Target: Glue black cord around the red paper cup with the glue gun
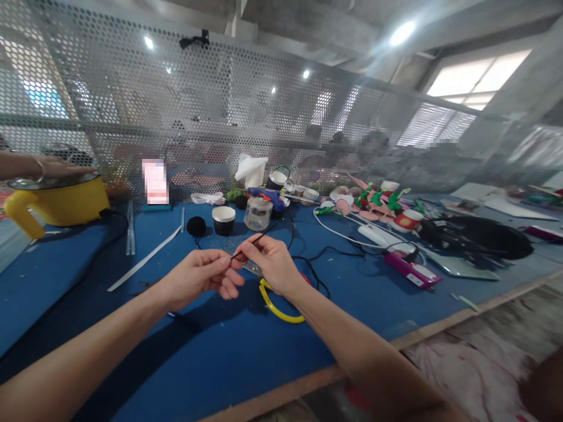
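Left hand (200,278) and right hand (270,261), each grip pinched on 1 thin black wire (253,243), shaping it; yellow-handled scissors (275,305) at 6 o'clock. The next move likely needs a steady pull.

The right hand (272,264) covers most of the yellow-handled scissors (275,305), only a blade tip and handle loop showing; the thin black strand (253,243) pinched between both hands is too fine to identify; the pink card (155,181) is blurred; the yellow pot (57,202) and a co-worker's hand (53,168) are cut by the left edge
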Motion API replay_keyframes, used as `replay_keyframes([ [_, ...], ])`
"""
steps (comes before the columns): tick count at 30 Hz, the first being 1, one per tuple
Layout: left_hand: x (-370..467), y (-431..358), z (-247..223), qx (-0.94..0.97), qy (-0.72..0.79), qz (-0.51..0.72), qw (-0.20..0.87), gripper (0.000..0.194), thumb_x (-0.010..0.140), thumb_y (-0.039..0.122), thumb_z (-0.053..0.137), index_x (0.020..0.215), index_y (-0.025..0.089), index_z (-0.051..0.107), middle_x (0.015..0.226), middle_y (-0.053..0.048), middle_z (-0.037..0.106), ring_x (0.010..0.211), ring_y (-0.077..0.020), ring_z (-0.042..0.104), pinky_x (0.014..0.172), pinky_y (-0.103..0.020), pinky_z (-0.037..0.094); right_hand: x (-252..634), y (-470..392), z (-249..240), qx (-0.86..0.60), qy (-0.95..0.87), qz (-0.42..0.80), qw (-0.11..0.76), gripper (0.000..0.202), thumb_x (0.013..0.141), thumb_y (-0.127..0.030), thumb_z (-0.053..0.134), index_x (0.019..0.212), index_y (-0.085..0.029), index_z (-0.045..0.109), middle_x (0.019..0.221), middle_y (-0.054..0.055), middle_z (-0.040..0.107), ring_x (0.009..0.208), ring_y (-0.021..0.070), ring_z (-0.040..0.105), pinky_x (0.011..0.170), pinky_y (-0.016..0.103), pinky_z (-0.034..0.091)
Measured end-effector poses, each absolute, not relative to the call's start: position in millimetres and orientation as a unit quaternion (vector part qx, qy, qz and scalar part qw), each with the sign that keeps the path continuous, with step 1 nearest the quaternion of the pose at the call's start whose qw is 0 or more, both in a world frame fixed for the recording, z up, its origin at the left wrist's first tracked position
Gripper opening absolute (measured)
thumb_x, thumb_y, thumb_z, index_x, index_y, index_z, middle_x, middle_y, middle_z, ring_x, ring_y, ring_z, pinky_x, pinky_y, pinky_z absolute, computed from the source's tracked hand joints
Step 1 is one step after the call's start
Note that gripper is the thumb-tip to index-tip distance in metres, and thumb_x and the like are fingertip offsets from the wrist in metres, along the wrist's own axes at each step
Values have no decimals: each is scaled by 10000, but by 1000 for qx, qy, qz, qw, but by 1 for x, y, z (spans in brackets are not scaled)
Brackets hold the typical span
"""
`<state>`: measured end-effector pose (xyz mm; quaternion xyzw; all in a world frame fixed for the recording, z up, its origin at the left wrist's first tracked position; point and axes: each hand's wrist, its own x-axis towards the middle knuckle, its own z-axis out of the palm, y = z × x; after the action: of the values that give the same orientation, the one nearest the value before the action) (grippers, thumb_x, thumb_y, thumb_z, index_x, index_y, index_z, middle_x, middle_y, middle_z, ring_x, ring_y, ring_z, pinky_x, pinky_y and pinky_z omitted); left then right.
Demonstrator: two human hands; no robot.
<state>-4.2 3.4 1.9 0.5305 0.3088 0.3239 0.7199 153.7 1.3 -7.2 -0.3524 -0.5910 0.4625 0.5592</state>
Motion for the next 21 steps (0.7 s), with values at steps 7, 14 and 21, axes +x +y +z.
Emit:
replay_keyframes([
  [7, -5, 3, 2, 512, 298, 325, 737, 167, 724, 257, 620, 756, 94, 631, 639, -72, 681, 503, -133, 618, 496, -222, 484, 151, 4, -11, -314, -566, 483, 589, 75, 709, -238, 599, 698, -164, 591, 644, -19, 642, 571, 73, 582, 595, 216, 478],
  [14, -6, 3, 1, 518, 281, 321, 741, 155, 747, 243, 595, 765, 94, 635, 652, -73, 684, 510, -129, 624, 497, -206, 487, 150, 6, -13, -310, -536, 509, 597, 79, 689, -237, 622, 723, -169, 599, 626, -26, 647, 546, 64, 581, 572, 204, 479],
  [21, -8, 4, 1, 498, 284, 319, 755, 159, 764, 229, 572, 756, 86, 642, 632, -81, 685, 490, -132, 623, 487, -206, 494, 152, 6, -12, -311, -529, 502, 610, 104, 690, -239, 622, 654, -161, 562, 624, -21, 645, 552, 61, 574, 545, 191, 475],
])
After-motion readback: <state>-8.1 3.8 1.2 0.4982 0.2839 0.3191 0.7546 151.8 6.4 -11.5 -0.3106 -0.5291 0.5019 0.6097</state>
